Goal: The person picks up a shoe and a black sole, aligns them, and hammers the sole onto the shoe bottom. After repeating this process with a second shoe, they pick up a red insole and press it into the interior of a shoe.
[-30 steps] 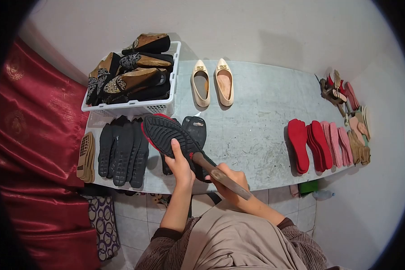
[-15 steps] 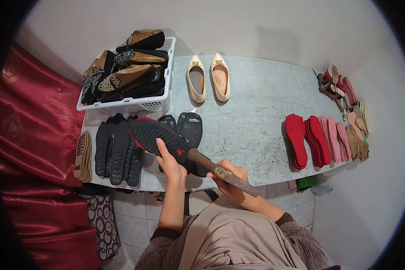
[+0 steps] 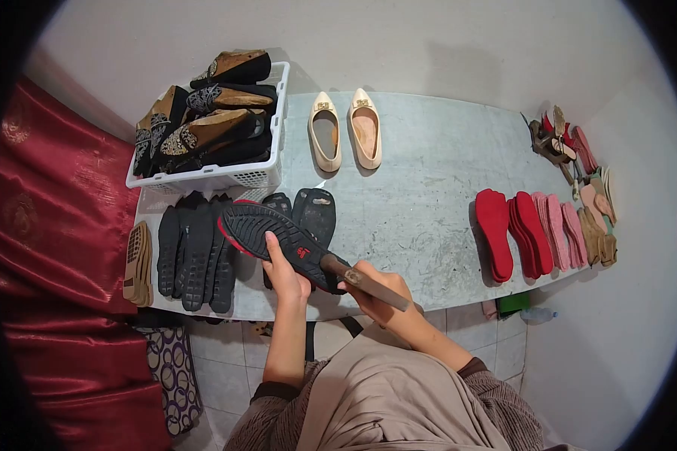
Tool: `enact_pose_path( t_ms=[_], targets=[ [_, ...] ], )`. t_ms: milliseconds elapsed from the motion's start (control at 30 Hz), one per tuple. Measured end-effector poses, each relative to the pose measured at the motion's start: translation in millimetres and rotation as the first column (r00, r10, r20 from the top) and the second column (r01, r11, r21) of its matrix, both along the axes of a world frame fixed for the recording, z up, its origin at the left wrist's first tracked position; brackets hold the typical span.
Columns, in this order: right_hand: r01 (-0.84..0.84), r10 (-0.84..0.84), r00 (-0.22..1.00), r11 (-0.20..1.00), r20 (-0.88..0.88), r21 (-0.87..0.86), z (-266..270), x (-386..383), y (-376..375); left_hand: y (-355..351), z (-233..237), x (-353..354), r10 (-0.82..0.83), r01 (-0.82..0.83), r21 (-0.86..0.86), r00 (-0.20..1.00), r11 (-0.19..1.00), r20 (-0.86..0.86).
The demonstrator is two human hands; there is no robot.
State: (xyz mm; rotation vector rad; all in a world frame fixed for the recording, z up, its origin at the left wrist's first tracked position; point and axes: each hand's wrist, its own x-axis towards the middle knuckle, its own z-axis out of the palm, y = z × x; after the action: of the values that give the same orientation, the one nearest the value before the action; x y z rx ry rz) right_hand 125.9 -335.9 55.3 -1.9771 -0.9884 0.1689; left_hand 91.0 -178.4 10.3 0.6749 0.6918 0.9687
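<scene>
My left hand [image 3: 284,276] grips a black shoe sole [image 3: 267,229] with a red edge, its ridged underside and red mark turned up. The thumb presses on the tread, while the fingers are hidden beneath. My right hand [image 3: 387,297] is closed around a worn hammer [image 3: 368,284]. Its rounded face overlaps the narrower end of the sole, and its long flat end points toward my body. The handle is hidden behind the head and my hand. Just beyond the held sole lie more black soles [image 3: 314,214] on the table.
Shoes on lasts fill a white basket [image 3: 203,180] at the back left. Cream flats [image 3: 366,135] stand behind. Black soles [image 3: 195,252] and tan soles [image 3: 138,263] lie left; red insoles [image 3: 494,237] and pink insoles [image 3: 557,225] right. A red curtain [image 3: 68,248] hangs left.
The hammer's long end has swung up and left, and its rounded face has shifted slightly right and down over the sole. The held sole has moved slightly right and down.
</scene>
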Motion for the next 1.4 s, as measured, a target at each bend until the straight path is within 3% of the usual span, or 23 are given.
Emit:
enact_pose_path(
  t_ms=[67, 100, 167, 233, 400, 567, 900, 1100, 1200, 1267, 1400],
  targets=[
    [-0.002, 0.002, 0.999, 1.0, -0.046, 0.007, 4.1, -0.1, -2.8, 5.9, -1.5, -8.5, -0.206, 0.21, -0.172, 0.978, 0.963, 0.039],
    [0.001, 0.001, 0.996, 1.0, -0.084, 0.02, 7.0, 0.5, -3.5, 6.0, -1.6, -10.4, -0.203, 0.206, -0.17, 0.979, 0.964, 0.038],
    [0.0, 0.0, 1.0, 1.0, -0.026, -0.012, 10.9, 0.7, -4.6, 5.4, -1.1, -11.0, -0.348, 0.376, -0.222, 0.925, 0.9, 0.154],
    [0.001, 0.001, 0.999, 0.999, 0.034, -0.049, 11.7, 1.9, -6.7, 0.3, 10.2, -10.9, -0.386, 0.416, -0.206, 0.907, 0.886, 0.17],
    [0.014, -0.014, 0.998, 1.0, -0.058, 0.0, 11.3, 4.6, -11.0, 1.0, 3.7, -12.4, -0.44, 0.478, -0.156, 0.87, 0.865, 0.223],
    [0.005, -0.005, 0.998, 1.0, -0.058, 0.001, 13.4, 3.9, -12.8, 6.0, -9.8, -16.0, -0.53, 0.606, -0.11, 0.758, 0.788, 0.38],
    [0.004, -0.004, 0.998, 1.0, -0.056, -0.011, 14.7, 3.7, -14.0, 3.3, -19.0, -16.8, -0.514, 0.573, -0.092, 0.785, 0.814, 0.347],
    [0.008, -0.009, 0.997, 1.0, -0.083, -0.019, 17.1, 4.4, -14.0, -2.0, -18.7, -9.6, -0.492, 0.558, -0.249, 0.824, 0.792, 0.281],
    [0.02, -0.023, 0.997, 0.998, -0.071, -0.054, 15.7, 3.2, -13.6, -8.7, -16.5, -5.7, -0.44, 0.455, -0.102, 0.887, 0.885, 0.137],
    [0.016, -0.02, 0.996, 0.999, -0.084, -0.047, 16.1, 3.1, -12.9, -8.9, -16.1, -5.9, -0.458, 0.501, -0.221, 0.861, 0.837, 0.219],
    [0.011, -0.016, 0.995, 0.999, -0.095, -0.051, 13.4, 3.2, -12.7, -8.5, -9.7, -7.1, -0.521, 0.568, -0.309, 0.823, 0.763, 0.227]
  ],
)
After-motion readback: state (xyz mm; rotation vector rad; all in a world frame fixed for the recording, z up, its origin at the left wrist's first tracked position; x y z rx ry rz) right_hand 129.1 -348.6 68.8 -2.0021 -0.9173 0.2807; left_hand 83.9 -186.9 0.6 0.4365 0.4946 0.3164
